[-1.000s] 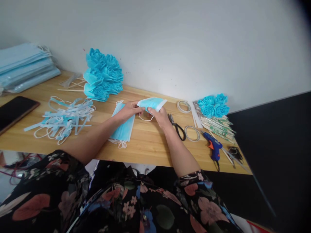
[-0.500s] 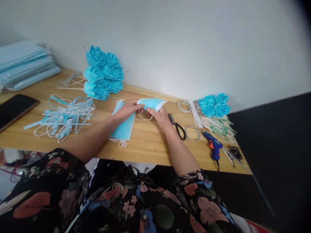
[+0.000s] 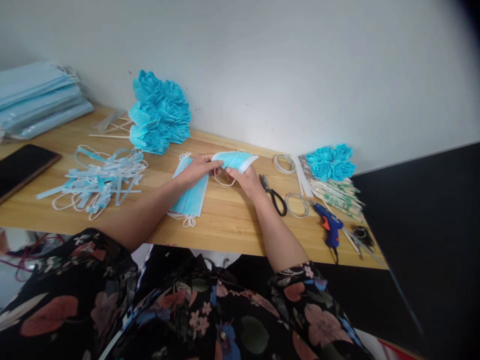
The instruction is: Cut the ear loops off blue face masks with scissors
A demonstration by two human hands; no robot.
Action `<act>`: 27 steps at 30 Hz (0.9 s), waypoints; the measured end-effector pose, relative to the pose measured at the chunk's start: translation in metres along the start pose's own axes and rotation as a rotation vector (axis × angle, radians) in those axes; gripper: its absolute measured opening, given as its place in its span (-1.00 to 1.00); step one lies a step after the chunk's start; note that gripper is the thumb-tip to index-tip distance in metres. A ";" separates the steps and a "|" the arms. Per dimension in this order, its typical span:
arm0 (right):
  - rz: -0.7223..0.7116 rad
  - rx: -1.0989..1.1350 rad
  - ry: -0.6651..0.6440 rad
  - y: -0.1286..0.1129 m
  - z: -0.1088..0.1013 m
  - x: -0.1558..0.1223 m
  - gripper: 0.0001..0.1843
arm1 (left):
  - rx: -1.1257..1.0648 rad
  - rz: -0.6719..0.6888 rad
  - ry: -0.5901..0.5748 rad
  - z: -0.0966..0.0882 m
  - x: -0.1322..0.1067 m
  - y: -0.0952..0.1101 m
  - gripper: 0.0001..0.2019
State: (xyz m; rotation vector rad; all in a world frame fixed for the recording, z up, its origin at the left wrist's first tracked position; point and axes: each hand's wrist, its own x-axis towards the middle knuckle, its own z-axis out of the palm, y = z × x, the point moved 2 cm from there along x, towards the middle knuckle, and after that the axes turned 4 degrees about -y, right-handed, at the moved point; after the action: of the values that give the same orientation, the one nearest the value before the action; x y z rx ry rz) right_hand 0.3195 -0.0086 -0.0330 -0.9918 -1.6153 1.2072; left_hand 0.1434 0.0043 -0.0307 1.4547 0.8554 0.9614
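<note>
A folded blue face mask (image 3: 237, 159) with a white edge and a hanging ear loop is held just above the wooden table (image 3: 225, 220). My left hand (image 3: 198, 169) pinches its left end. My right hand (image 3: 244, 179) grips it from below, fingers closed on the fabric. Under my left hand lies a small stack of flat blue masks (image 3: 189, 195). Black scissors (image 3: 273, 195) lie just right of my right hand.
Cut mask strips and loops (image 3: 97, 180) are piled at the left, beside a dark phone (image 3: 22, 167) and stacked masks (image 3: 37, 102). Blue mask flowers (image 3: 159, 115) lean on the wall; more flowers (image 3: 330, 165), tape rolls (image 3: 296, 205) and a blue glue gun (image 3: 330, 227) lie at the right.
Both hands keep hold of the mask in almost the same spot; the fingers have shifted slightly along its lower edge.
</note>
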 end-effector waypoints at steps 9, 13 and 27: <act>0.027 0.011 -0.005 -0.001 0.001 0.000 -0.57 | -0.094 0.052 -0.001 0.000 0.001 0.000 -0.72; 0.004 0.016 -0.028 0.000 0.003 0.001 -0.64 | -0.125 0.080 -0.007 0.000 0.002 0.001 -0.70; 0.089 0.041 0.052 -0.001 0.004 0.001 -0.62 | -0.290 0.028 0.017 0.004 0.002 -0.002 -0.62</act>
State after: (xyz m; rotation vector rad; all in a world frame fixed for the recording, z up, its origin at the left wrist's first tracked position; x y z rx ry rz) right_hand 0.3153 -0.0094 -0.0328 -1.0700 -1.5138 1.2584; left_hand 0.1478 0.0042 -0.0328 1.2131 0.6773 1.0728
